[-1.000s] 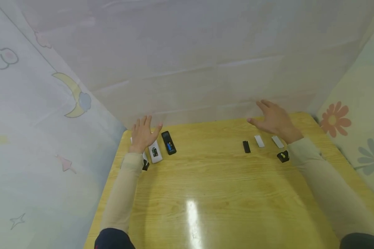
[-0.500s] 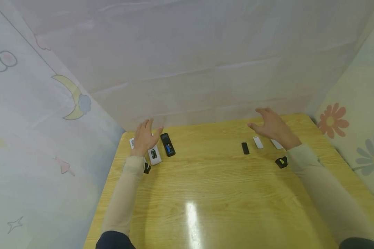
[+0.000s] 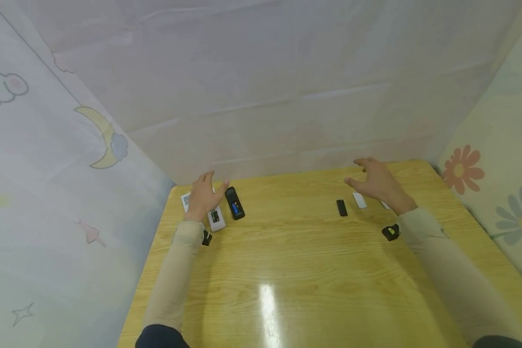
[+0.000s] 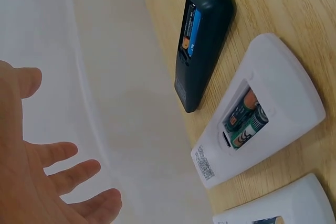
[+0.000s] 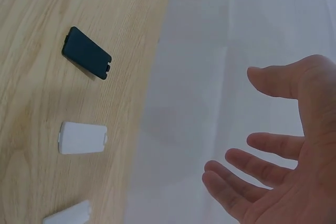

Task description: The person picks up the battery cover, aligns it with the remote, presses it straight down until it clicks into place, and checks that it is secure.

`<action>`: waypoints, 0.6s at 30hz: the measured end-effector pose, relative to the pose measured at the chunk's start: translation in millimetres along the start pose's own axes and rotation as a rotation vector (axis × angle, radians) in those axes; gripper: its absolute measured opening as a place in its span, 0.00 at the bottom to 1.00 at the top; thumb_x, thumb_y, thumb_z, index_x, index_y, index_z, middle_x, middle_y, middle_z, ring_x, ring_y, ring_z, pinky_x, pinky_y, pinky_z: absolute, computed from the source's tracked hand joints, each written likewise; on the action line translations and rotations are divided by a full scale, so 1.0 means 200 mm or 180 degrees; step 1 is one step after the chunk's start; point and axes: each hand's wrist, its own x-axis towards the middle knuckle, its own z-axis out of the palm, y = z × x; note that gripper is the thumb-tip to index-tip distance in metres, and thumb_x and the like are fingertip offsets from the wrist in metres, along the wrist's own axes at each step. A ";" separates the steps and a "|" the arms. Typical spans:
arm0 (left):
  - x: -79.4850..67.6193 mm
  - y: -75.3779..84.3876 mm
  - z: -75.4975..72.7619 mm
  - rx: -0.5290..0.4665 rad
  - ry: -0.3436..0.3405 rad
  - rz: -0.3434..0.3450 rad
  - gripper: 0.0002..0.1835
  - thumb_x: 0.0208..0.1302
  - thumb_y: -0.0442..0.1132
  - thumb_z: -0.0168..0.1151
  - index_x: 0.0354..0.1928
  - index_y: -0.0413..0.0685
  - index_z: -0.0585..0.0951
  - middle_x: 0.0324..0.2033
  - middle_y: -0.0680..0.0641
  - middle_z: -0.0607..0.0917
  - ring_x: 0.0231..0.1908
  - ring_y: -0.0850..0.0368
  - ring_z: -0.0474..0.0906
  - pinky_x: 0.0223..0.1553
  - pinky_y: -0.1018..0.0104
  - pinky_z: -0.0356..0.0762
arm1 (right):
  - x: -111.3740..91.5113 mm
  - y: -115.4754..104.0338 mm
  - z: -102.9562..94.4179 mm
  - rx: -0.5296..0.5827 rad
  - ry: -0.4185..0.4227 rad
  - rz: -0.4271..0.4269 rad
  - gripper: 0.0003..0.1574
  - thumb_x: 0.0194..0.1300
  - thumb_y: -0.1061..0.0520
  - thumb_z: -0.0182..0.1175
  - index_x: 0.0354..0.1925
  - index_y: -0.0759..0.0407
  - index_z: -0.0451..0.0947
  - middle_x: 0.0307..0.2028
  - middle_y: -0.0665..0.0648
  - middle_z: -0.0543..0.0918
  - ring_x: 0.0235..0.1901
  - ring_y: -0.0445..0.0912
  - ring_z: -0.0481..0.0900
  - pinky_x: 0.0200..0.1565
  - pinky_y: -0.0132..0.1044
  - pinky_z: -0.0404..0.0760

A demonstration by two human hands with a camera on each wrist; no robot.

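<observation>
My left hand (image 3: 202,199) hovers with fingers spread over the remotes at the table's far left, holding nothing. Beside it lie a black remote (image 4: 207,40) and a white remote (image 4: 257,111), backs up, batteries showing in their uncovered compartments. A second white remote (image 4: 294,203) is partly cut off in the left wrist view. On the right, my right hand (image 3: 379,186) is held in the air, thumb apart from loosely bent fingers, with nothing in it. Near it lie a black battery cover (image 5: 86,53), a white battery cover (image 5: 83,138) and another white cover (image 5: 68,213), partly out of frame.
The wooden table (image 3: 287,251) ends at a pale cloth backdrop (image 3: 261,96). Printed side panels, one with a moon (image 3: 100,137) and one with flowers (image 3: 463,169), stand left and right. A small black wrist device (image 3: 390,232) sits at the right cuff.
Both hands have sunk slightly toward the table. The right fingers have bent a little more. The remotes and covers have stayed in place.
</observation>
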 end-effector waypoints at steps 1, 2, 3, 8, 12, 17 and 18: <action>0.00 0.00 0.00 -0.0022 -0.0006 -0.0007 0.45 0.79 0.68 0.49 0.84 0.45 0.58 0.80 0.35 0.63 0.78 0.29 0.59 0.76 0.30 0.61 | 0.00 0.00 0.00 0.0022 0.0001 0.0003 0.54 0.76 0.35 0.62 0.80 0.70 0.59 0.73 0.77 0.65 0.65 0.72 0.71 0.59 0.72 0.76; 0.00 0.00 0.01 -0.0041 -0.0019 -0.0025 0.45 0.79 0.68 0.49 0.84 0.45 0.58 0.81 0.35 0.62 0.78 0.29 0.59 0.76 0.30 0.62 | -0.01 -0.01 0.01 0.0057 0.0005 0.0004 0.53 0.76 0.36 0.62 0.80 0.70 0.59 0.72 0.77 0.66 0.65 0.72 0.71 0.59 0.72 0.76; -0.01 0.00 0.01 -0.0055 -0.0034 -0.0038 0.45 0.79 0.68 0.49 0.84 0.45 0.58 0.81 0.35 0.62 0.78 0.29 0.59 0.76 0.30 0.62 | -0.01 -0.01 0.01 0.0080 0.0007 0.0004 0.53 0.76 0.36 0.62 0.79 0.71 0.60 0.72 0.77 0.66 0.65 0.71 0.71 0.58 0.72 0.77; -0.01 -0.01 0.04 -0.0162 -0.0072 -0.0101 0.46 0.79 0.69 0.49 0.84 0.45 0.58 0.81 0.35 0.61 0.78 0.29 0.59 0.74 0.29 0.64 | -0.02 0.00 0.04 0.0140 0.0017 -0.0015 0.52 0.77 0.37 0.60 0.78 0.73 0.60 0.73 0.79 0.67 0.65 0.73 0.73 0.58 0.72 0.78; -0.01 -0.02 0.06 -0.0232 -0.0072 -0.0100 0.46 0.79 0.69 0.49 0.84 0.45 0.58 0.81 0.35 0.62 0.78 0.30 0.60 0.75 0.29 0.63 | -0.03 0.01 0.06 0.0186 0.0047 -0.0019 0.50 0.78 0.38 0.61 0.78 0.73 0.62 0.73 0.79 0.67 0.65 0.74 0.74 0.58 0.71 0.80; -0.01 -0.02 0.08 -0.0247 -0.0077 -0.0105 0.45 0.79 0.67 0.50 0.84 0.43 0.59 0.80 0.34 0.62 0.77 0.29 0.61 0.74 0.29 0.64 | -0.03 0.03 0.09 0.0245 0.0050 -0.0024 0.48 0.78 0.40 0.61 0.78 0.72 0.62 0.72 0.77 0.68 0.65 0.74 0.74 0.58 0.70 0.80; -0.01 -0.02 0.09 -0.0231 -0.0072 -0.0098 0.45 0.79 0.67 0.50 0.84 0.43 0.59 0.80 0.34 0.62 0.76 0.28 0.61 0.73 0.28 0.65 | -0.03 0.04 0.09 0.0252 0.0056 -0.0036 0.48 0.78 0.41 0.61 0.78 0.72 0.62 0.72 0.77 0.68 0.65 0.74 0.74 0.59 0.70 0.81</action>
